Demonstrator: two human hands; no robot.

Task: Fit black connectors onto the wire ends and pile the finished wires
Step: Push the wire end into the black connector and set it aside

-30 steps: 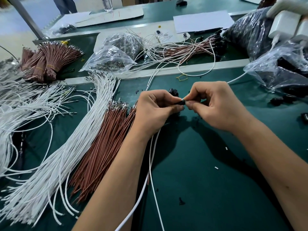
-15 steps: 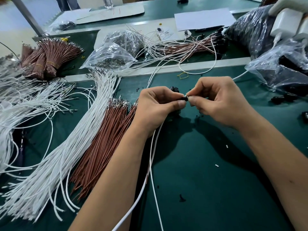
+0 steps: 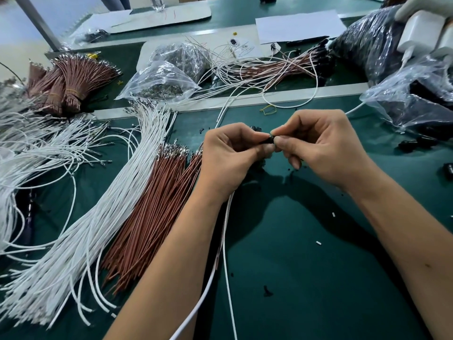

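Over the middle of the green mat, my left hand and my right hand meet fingertip to fingertip. Between them is a small black connector, pinched by the left thumb and forefinger and by the right thumb and forefinger. A white wire hangs down from under my left palm toward the front edge. Loose white wires and brown wires with metal tips lie fanned out left of my hands. A pile of wires with black connectors lies at the back.
Clear bags of metal terminals sit behind the wires. Bundled brown wires lie at the back left. Plastic bags with black parts and white chargers fill the right. Loose black connectors lie right of my hands.
Both hands have lifted slightly away from me while staying pressed together on the connector. The right fingers have closed in tighter against the left fingertips.
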